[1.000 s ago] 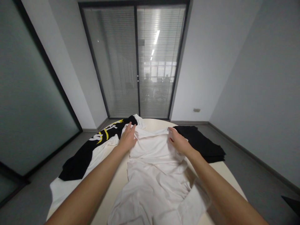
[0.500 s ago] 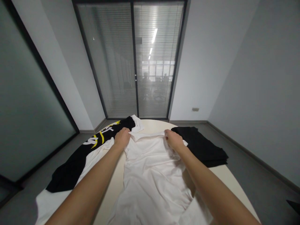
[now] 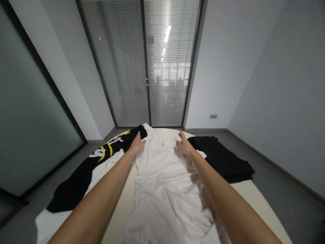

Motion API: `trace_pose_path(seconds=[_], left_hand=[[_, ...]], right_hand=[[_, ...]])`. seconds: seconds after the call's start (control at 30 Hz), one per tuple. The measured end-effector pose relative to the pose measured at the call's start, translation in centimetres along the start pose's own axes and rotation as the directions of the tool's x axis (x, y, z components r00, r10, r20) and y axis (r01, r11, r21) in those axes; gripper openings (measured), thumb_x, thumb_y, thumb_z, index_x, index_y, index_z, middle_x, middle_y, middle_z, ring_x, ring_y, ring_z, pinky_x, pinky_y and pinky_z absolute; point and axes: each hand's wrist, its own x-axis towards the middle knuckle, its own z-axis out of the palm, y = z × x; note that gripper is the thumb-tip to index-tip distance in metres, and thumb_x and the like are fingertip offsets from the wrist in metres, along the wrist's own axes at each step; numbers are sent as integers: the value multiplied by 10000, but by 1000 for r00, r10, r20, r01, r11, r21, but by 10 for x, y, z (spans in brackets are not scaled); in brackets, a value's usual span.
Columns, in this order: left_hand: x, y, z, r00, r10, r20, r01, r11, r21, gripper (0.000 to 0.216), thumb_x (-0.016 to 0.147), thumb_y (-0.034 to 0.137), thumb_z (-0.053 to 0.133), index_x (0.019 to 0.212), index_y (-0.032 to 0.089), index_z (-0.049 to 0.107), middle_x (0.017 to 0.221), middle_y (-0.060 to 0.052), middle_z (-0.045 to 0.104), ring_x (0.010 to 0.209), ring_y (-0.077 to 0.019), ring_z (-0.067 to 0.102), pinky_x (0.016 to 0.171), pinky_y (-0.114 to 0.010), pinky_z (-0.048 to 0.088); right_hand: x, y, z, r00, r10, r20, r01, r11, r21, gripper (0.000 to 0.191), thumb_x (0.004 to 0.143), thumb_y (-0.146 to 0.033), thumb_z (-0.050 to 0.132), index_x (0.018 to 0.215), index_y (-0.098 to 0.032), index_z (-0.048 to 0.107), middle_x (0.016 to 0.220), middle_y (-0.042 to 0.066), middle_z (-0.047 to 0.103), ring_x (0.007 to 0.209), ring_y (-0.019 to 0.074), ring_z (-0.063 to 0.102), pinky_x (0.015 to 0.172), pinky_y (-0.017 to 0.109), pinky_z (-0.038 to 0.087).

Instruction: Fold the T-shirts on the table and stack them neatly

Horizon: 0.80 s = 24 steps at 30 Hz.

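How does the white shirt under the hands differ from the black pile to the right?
The white cloth shirt lies spread out and wrinkled; the black folded cloth pile is stacked neatly. The left hand and right hand rest open on the shirt's top; the pile is untouched. Both lie on the pale round table.

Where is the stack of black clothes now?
Head view: the black stack lies on the table, right side, beside the right hand and white shirt.
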Motion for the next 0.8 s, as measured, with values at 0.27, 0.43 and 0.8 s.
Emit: trace_pose_path(seconds=[0.27,0.43,0.8], left_hand=[[-68,10,-1,993,113,-35,-95,938,334,533,879,141,553,1405,95,480,1433,-213,508,1360,-303,480,1148,-419,358],[-119,1,-17,998,68,2,-55,789,611,407,951,128,425,1349,117,509,1243,-183,626,1161,-282,615,973,-392,468],[-161,-20,-34,979,189,78,-191,704,684,337,976,256,474,1267,148,606,1229,-130,681,1147,-269,607,993,-370,436]], right_hand=[[-37,-19,-29,999,-46,24,49,990,-133,387,908,-112,510,1271,-179,625,1301,129,651,1249,250,562,1091,368,403],[-55,-23,-69,983,185,-5,-162,845,-509,427,878,-391,650,1212,-125,655,1256,223,638,1220,355,558,973,473,456],[-66,2,-106,934,353,58,-298,857,-421,243,895,-294,614,1067,-185,747,1058,148,728,999,278,702,788,326,509]])
